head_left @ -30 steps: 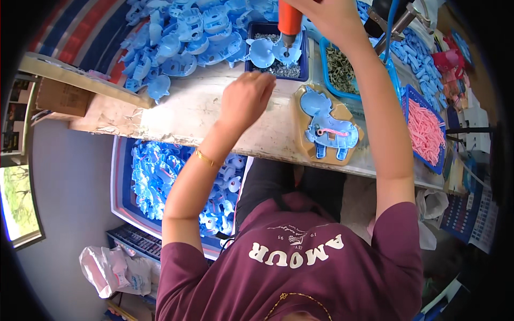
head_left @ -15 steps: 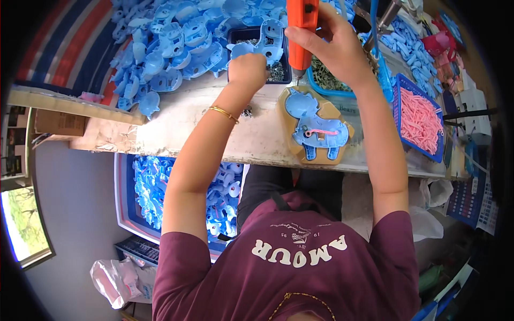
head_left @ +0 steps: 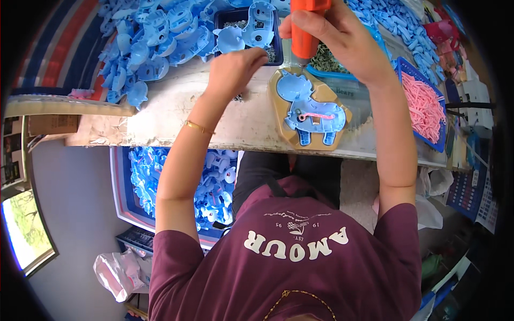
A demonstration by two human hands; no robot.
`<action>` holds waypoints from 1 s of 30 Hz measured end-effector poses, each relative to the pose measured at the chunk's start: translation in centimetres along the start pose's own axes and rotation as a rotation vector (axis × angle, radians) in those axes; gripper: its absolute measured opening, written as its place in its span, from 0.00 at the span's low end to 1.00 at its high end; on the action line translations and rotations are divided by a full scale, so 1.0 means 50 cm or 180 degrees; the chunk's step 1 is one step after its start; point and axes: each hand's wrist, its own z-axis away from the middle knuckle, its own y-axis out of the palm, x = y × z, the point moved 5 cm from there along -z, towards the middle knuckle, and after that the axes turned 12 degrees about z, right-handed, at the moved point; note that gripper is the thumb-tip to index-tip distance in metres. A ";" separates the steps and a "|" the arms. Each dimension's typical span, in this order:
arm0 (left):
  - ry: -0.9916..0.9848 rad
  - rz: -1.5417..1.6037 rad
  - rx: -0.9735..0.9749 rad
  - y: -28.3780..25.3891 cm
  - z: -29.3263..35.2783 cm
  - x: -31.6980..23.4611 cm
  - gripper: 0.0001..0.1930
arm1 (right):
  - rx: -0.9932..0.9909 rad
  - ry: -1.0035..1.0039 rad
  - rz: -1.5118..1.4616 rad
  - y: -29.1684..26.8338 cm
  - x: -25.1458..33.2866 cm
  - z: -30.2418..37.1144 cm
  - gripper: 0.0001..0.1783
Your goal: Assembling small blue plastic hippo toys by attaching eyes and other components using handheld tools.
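My right hand (head_left: 342, 43) grips an orange electric screwdriver (head_left: 305, 40), tip downward, above the far edge of a tan fixture (head_left: 278, 123). In that fixture lies a light blue animal-shaped plastic shell (head_left: 324, 119), with a pink strip (head_left: 318, 115) across its body and a small ring at the strip's left end. My left hand (head_left: 233, 72) is closed beside the near edge of a dark blue tray (head_left: 278, 40) of small metal screws. Its fingertips are pressed together; whatever they hold is too small to make out. Another blue shell (head_left: 259, 27) rests on the tray.
Blue shells (head_left: 155, 37) heap at the far left, with more in a tub (head_left: 120, 182) below the table. To the right stand a light-blue-rimmed container (head_left: 337, 75) of metal pieces, a blue basket (head_left: 436, 140) of pink strips and a pile of small blue parts (head_left: 396, 27).
My left hand has drawn back slightly from the screw tray toward me. The screwdriver has risen a little and its tip no longer shows clearly. The whole view has shifted slightly.
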 end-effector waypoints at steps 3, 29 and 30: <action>0.1264 0.0438 -0.0533 0.013 0.043 -0.074 0.07 | 0.0007 -0.0256 -0.0537 0.019 0.008 0.016 0.24; 0.1173 0.1148 -0.0519 0.066 0.117 -0.214 0.09 | -0.0402 0.0762 -0.0936 0.032 -0.004 0.120 0.10; 0.1103 0.1182 -0.0520 0.069 0.118 -0.218 0.10 | -0.0422 0.0838 -0.0969 0.031 -0.007 0.126 0.10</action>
